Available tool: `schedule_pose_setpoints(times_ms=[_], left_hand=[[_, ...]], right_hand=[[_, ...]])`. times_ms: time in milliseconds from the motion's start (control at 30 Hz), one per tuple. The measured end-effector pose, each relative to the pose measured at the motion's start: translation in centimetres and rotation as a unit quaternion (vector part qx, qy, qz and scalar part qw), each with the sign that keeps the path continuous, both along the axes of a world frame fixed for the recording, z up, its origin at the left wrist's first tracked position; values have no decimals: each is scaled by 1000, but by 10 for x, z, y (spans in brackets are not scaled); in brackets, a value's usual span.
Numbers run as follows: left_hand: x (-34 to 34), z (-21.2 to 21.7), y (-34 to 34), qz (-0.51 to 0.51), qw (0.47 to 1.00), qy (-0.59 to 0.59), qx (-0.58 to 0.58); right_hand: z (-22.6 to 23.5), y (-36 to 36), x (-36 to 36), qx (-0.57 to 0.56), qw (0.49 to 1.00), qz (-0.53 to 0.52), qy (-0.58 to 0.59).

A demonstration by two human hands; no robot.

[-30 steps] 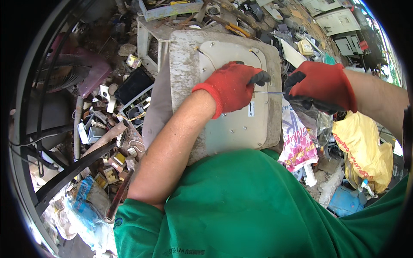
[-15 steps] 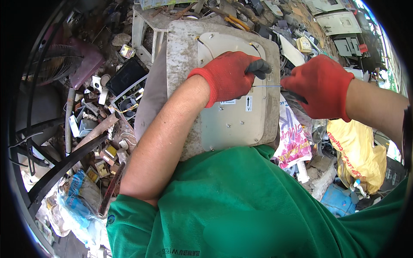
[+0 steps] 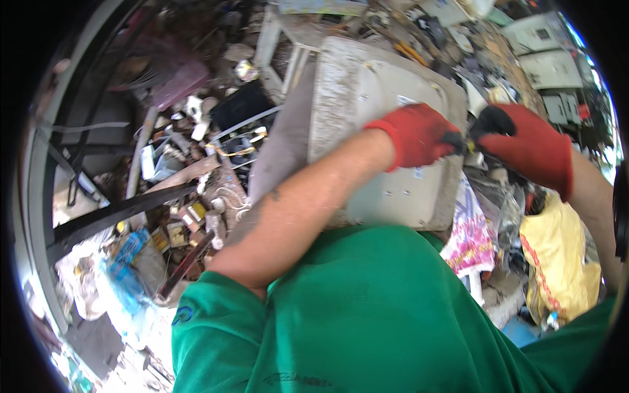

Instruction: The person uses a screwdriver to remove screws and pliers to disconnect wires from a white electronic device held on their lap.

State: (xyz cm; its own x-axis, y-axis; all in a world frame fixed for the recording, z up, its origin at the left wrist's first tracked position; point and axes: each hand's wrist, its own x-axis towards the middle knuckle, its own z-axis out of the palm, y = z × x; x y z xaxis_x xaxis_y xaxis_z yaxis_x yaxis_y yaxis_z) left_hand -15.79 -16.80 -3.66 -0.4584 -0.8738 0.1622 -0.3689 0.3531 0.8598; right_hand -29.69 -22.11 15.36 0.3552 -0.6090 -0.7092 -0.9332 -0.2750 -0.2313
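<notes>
A dirty beige appliance casing [image 3: 386,190] lies on its side in front of me, its flat back panel facing up. My left hand [image 3: 414,134], in a red glove with dark fingertips, rests on the casing's right edge with its fingers pinched together. My right hand [image 3: 532,149], also in a red glove, is closed right beside it. A small screwdriver [image 3: 469,145] with a bit of yellow on it shows between the two sets of fingertips; most of it is hidden by the gloves. My green shirt fills the lower part of the view.
Scrap lies all around: circuit parts and wires [image 3: 216,157] to the left, dark metal bars [image 3: 111,216], a yellow sack [image 3: 560,262] and a pink patterned bag [image 3: 468,236] to the right, grey cabinets [image 3: 547,65] at the back right, blue plastic [image 3: 128,252] at the lower left.
The casing has shifted closer and to the right in view. My two hands have come together at its right edge; the thin shaft seen between them earlier is now mostly covered.
</notes>
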Motion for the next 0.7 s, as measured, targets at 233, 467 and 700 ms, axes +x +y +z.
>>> schedule_pose_setpoints(times_ms=[233,467,700], left_hand=[[-31,-1,3,36,998,-24,-38],[-29,-5,6,53,998,12,-19],[-29,-8,12,71,995,59,-33]], right_hand=[[-11,-20,-29,93,961,-247,82],[-16,-27,-16,100,958,-247,110],[-13,9,-2,-132,931,296,167]])
